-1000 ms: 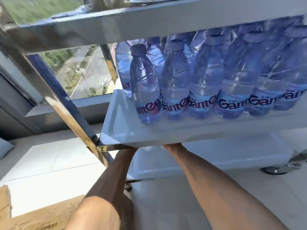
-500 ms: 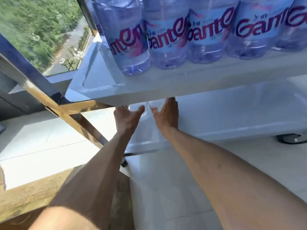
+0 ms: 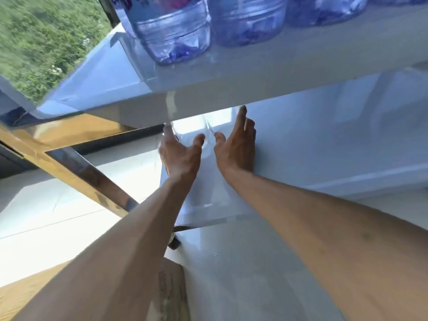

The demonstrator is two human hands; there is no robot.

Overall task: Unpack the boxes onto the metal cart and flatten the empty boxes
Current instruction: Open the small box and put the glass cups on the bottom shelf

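On the lower shelf (image 3: 324, 144) of the shiny metal cart, near its left front corner, I see clear plastic water bottles (image 3: 196, 130), mostly hidden under the middle shelf (image 3: 254, 84). My left hand (image 3: 179, 156) and my right hand (image 3: 236, 147) stand on both sides of them, fingers straight and spread, the thumbs towards each other; I cannot tell if they touch the bottles. On the middle shelf, along its front edge, stand blue-tinted water bottles (image 3: 176, 33). A brown cardboard box (image 3: 171, 295) lies on the pale floor (image 3: 243, 274) below my arms.
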